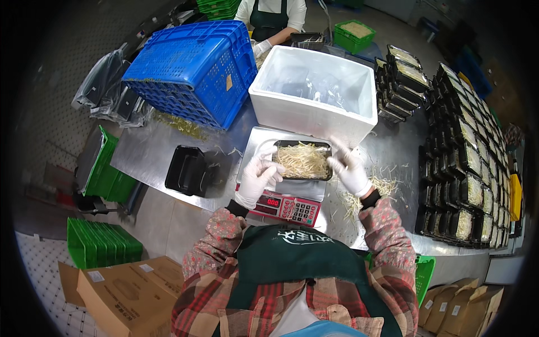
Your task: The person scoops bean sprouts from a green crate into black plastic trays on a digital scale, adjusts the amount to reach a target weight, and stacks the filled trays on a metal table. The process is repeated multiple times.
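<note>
A black plastic tray (330, 173) full of bean sprouts (304, 161) is over the steel pan of a red digital scale (290, 207). My left hand (260, 175), in a white glove, is at the tray's left edge with its fingers curled; whether it grips the rim I cannot tell. At the opposite edge, my gloved right hand (351, 170) has its fingers spread and holds nothing. Loose sprouts (383, 185) lie on the steel table (223, 191) beside my right wrist. An empty black tray (185, 170) stands left of the scale.
A white foam box (311, 116) and a tilted blue crate (189, 76) stand behind the scale. Stacked sprout trays (473, 168) crowd the right side, with another stack (400, 84) farther back. Across the table is a co-worker's gloved hand (262, 47). Cardboard boxes (126, 295) sit lower left.
</note>
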The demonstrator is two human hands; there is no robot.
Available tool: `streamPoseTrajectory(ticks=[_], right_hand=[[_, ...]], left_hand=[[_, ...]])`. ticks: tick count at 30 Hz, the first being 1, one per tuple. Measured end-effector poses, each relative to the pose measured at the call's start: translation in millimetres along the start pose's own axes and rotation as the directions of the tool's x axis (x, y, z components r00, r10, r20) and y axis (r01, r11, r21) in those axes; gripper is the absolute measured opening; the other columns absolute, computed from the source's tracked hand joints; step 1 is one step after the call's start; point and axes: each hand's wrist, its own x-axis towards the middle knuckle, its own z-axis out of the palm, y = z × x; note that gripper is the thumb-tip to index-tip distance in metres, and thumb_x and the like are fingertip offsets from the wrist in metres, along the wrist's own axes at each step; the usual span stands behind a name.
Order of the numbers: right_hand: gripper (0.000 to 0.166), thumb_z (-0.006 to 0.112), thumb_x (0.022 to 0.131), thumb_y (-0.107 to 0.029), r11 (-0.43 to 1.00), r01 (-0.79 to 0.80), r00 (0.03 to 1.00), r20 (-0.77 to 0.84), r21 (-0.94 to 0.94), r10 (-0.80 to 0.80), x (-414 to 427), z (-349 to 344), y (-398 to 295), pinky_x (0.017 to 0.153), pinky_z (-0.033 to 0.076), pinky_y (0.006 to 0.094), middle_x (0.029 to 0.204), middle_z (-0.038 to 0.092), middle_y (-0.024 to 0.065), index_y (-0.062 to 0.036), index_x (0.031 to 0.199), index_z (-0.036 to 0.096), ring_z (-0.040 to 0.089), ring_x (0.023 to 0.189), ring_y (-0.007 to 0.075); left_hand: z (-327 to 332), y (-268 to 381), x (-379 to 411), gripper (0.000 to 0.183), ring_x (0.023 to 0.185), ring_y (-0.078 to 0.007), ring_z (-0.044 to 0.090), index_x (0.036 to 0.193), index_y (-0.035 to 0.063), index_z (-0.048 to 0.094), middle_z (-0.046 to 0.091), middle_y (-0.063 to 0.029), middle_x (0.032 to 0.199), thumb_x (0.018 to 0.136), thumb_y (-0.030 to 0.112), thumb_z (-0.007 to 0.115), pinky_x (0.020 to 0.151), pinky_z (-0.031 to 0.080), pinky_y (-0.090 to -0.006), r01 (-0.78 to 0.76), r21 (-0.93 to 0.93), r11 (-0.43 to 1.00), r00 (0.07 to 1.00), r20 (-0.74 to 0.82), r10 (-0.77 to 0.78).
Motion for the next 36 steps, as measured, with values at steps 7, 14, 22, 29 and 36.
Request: streamPoseTrajectory(ticks=[7,14,22,29,36], right_hand=[[0.027,0.060,0.095,-0.034,0.862,-0.012,0.991,-0.122,-0.507,-0.058,34.3,20.7,60.4,0.071,0.054,0.0429,0.087,0.071,0.0154,-0.0105,0.108,0.065,0.069,0.080,0.0346],[0.036,0.058,0.096,-0.041,0.954,-0.256,0.961,-0.147,-0.155,0.234,40.3,18.9,163.0,0.080,0.051,0.0372,0.091,0.071,0.0176,-0.0068,0.103,0.068,0.069,0.089,0.0284],[0.011,0.073,0.089,-0.015,0.694,-0.386,0.879,0.014,0.607,0.477,48.0,49.2,135.4,0.064,0.047,0.0218,0.080,0.067,-0.0018,-0.0065,0.090,0.067,0.058,0.069,0.0059],[0.025,0.071,0.091,-0.029,0.810,-0.421,0.882,-0.023,0.408,0.470,41.5,35.2,129.3,0.056,0.046,0.0232,0.073,0.061,-0.0018,-0.0060,0.095,0.061,0.057,0.062,0.0073],[0.023,0.070,0.090,-0.013,0.559,-0.603,0.794,0.360,0.569,0.490,-31.0,17.6,81.8,0.043,0.053,0.0274,0.083,0.069,0.0120,-0.0103,0.095,0.048,0.072,0.067,0.0197]], left_hand=[[-8.5,-44.8,74.6,0.028,0.098,-0.0290,0.058,0.119,0.0067,0.065,0.064,-0.0125,0.103,0.092,0.013,0.061,0.089,0.046,-0.0363,-0.260,0.849,0.460,0.850,-0.025,0.526],[-7.6,-91.1,107.3,0.029,0.102,-0.0130,0.063,0.117,-0.0023,0.066,0.069,-0.0087,0.114,0.095,0.016,0.064,0.086,0.049,-0.0250,0.010,0.318,0.948,0.985,-0.168,0.046],[-52.1,-101.2,97.6,0.025,0.101,-0.0146,0.062,0.114,-0.0035,0.068,0.067,-0.0054,0.115,0.090,0.004,0.065,0.089,0.048,-0.0270,0.267,-0.102,0.958,0.960,-0.063,-0.274],[-28.9,-84.7,86.6,0.028,0.098,-0.0138,0.064,0.117,-0.0029,0.065,0.067,-0.0081,0.116,0.092,0.011,0.066,0.082,0.051,-0.0284,0.289,0.095,0.953,0.932,-0.256,-0.257],[-34.6,-78.7,-4.9,0.014,0.089,-0.0270,0.069,0.108,-0.0003,0.058,0.066,-0.0123,0.099,0.095,0.005,0.059,0.076,0.061,-0.0454,0.404,-0.452,0.795,0.899,0.035,-0.436]])
